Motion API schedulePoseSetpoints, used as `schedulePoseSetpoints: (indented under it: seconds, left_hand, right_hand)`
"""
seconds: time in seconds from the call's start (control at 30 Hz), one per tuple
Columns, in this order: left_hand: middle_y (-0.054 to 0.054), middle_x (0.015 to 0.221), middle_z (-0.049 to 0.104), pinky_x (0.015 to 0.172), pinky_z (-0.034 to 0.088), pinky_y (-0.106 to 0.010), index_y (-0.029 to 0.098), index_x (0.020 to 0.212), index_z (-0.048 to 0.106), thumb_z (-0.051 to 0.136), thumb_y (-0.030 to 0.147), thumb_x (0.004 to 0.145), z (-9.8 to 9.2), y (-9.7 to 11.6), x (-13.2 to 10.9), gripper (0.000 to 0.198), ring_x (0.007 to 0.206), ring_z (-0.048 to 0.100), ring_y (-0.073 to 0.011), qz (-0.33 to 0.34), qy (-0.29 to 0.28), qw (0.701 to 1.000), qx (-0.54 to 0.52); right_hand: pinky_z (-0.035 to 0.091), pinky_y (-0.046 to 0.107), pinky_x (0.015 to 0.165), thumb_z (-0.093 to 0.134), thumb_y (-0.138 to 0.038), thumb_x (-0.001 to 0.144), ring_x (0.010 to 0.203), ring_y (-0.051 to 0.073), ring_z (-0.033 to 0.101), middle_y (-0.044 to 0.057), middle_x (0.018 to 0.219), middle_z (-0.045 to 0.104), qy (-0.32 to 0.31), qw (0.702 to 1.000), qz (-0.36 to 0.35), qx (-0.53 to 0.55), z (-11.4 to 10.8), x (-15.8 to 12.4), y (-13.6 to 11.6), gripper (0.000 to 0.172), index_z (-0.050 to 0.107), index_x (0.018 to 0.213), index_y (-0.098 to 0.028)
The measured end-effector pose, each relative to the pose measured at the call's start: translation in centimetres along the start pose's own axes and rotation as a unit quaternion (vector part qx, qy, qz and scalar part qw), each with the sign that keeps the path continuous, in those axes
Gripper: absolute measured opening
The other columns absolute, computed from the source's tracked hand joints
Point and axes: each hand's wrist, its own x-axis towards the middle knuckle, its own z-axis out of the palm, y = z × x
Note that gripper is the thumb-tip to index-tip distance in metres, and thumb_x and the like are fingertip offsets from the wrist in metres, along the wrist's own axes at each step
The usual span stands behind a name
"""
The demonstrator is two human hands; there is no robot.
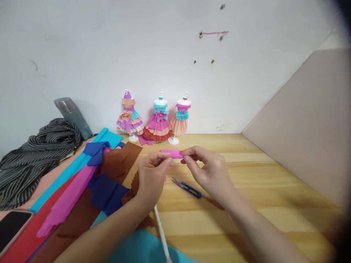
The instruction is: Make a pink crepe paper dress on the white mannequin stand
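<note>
A small strip of pink crepe paper (176, 153) is stretched between my two hands above the table. My left hand (153, 173) pinches its left end between thumb and fingers. At the other end, the fingertips of my right hand (207, 168) are closed on the same strip. Below the hands lie blue-handled thread snips (189, 188), blades pointing to the upper left. Pleated brown paper (134, 188) shows partly behind my left hand and wrist. A white stick-like stand (162, 233) comes out from under that wrist.
Three mini dress forms in paper dresses (128, 113), (159, 122), (181, 118) stand against the wall. Coloured crepe paper sheets (68, 190) pile up on the left, with a phone (13, 230), striped cloth (38, 157) and leaning bottle (74, 117). A side panel (307, 120) bounds the wooden table (274, 219).
</note>
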Motion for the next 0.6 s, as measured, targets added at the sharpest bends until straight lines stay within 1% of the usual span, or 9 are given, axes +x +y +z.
schedulePoseSetpoints:
  seconds: [0.1, 0.23, 0.33, 0.43, 0.6]
  left_hand:
    - [0.0, 0.055, 0.07, 0.055, 0.05, -0.019, 0.016, 0.065, 0.073, 0.074, 0.011, 0.061, 0.12, 0.22, 0.02, 0.006, 0.053, 0.062, -0.0096, -0.017, -0.005, 1.0, -0.019]
    - [0.0, 0.055, 0.07, 0.056, 0.051, -0.02, 0.016, 0.064, 0.073, 0.075, 0.011, 0.06, 0.23, 0.47, 0.0, 0.007, 0.053, 0.063, -0.0102, -0.02, -0.007, 0.999, -0.037]
    - [0.0, 0.056, 0.071, 0.057, 0.051, -0.019, 0.017, 0.065, 0.074, 0.075, 0.012, 0.06, 0.2, 0.57, -0.01, 0.007, 0.054, 0.063, -0.0097, -0.011, -0.009, 0.999, -0.039]
    - [0.001, 0.056, 0.07, 0.055, 0.05, -0.019, 0.017, 0.064, 0.074, 0.075, 0.012, 0.061, 0.14, 0.66, -0.01, 0.006, 0.053, 0.061, -0.0089, 0.0, -0.015, 0.999, -0.033]
    - [0.001, 0.056, 0.069, 0.053, 0.049, -0.02, 0.017, 0.065, 0.073, 0.075, 0.013, 0.061, 0.05, 0.73, 0.06, 0.005, 0.051, 0.059, -0.0096, 0.0, -0.013, 0.999, -0.03]
  right_hand:
    - [0.05, 0.028, 0.06, 0.056, -0.014, 0.084, 0.061, 0.016, 0.065, 0.003, 0.07, 0.07, -0.003, 0.999, 0.044, 0.029, -0.07, -0.03, 0.15, 0.011, 0.066, 0.08, -0.017]
    - [0.05, 0.029, 0.059, 0.056, -0.016, 0.084, 0.06, 0.017, 0.065, 0.003, 0.068, 0.069, 0.0, 0.997, 0.06, 0.05, -0.14, -0.06, 0.2, 0.011, 0.067, 0.082, -0.016]
    - [0.049, 0.029, 0.058, 0.057, -0.017, 0.084, 0.059, 0.016, 0.064, 0.004, 0.068, 0.069, 0.008, 0.997, 0.052, 0.049, -0.06, -0.05, 0.18, 0.012, 0.068, 0.084, -0.015]
    - [0.049, 0.029, 0.057, 0.057, -0.016, 0.084, 0.058, 0.015, 0.063, 0.004, 0.069, 0.069, 0.017, 0.998, 0.03, 0.043, 0.05, -0.02, 0.14, 0.012, 0.069, 0.084, -0.015]
    - [0.05, 0.029, 0.059, 0.056, -0.013, 0.086, 0.061, 0.014, 0.064, 0.003, 0.076, 0.071, 0.03, 0.999, -0.003, 0.041, 0.05, 0.02, 0.0, 0.016, 0.07, 0.093, -0.017]
